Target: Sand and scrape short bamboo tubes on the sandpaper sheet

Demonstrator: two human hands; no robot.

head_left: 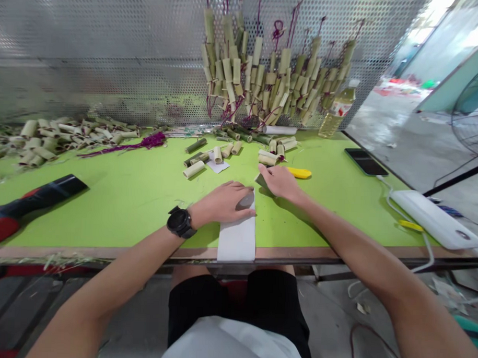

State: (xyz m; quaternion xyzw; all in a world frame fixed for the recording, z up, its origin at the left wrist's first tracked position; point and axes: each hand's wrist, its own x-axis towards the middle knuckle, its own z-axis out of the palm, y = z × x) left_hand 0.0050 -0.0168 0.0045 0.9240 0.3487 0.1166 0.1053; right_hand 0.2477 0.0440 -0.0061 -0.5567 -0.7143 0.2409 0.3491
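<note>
A white paper strip (pixel 237 241) lies on the green table top (pixel 143 217), reaching over its front edge. My left hand (pixel 227 202) rests on the strip's upper part, fingers spread and flat, with a black watch at the wrist. To its right, my right hand (pixel 278 181) has its fingers closed around a knife's grey blade or a similar flat grey piece (pixel 264 183); its exact form is partly hidden. A yellow handle (pixel 300 173) shows just beyond the right hand. Short bamboo tubes (pixel 268 158) lie just behind that hand.
Bamboo pieces (pixel 40 141) are heaped at the left, near purple string (pixel 152 140) and a red-black tool (pixel 34 198). Bamboo strings (pixel 282 76) hang on the mesh (pixel 110 49). A bottle (pixel 337 112), phone (pixel 365 162) and white power strip (pixel 437 220) stand or lie right.
</note>
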